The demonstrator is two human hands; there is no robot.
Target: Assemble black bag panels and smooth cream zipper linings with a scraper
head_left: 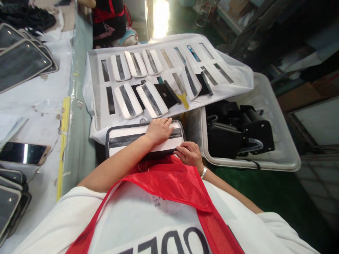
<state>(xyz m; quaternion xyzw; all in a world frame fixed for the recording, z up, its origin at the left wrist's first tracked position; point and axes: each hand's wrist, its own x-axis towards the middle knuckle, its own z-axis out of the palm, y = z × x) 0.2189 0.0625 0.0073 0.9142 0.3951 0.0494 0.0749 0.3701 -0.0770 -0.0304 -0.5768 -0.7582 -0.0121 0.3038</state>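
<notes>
A black bag (107, 144) rests in front of my body, its dark rim framing a white panel with a dark stripe (127, 140). My left hand (159, 131) lies on that panel near its right end, fingers stretched out and pressing on it. At the lower right corner, my right hand (189, 154) pinches the black rim between thumb and fingers. Beyond the bag, similar loose white panels (152, 98) with dark stripes lie on a white-covered slotted rack (99, 106). The underside of the bag is hidden.
A pale plastic tub (280, 155) with black handbags (225, 137) stands at right. On the left table (39, 102) lie a phone (23, 153) and stacks of dark panels (23, 63). Another person (108, 21) is at the back. A yellow piece (183, 100) lies on the rack.
</notes>
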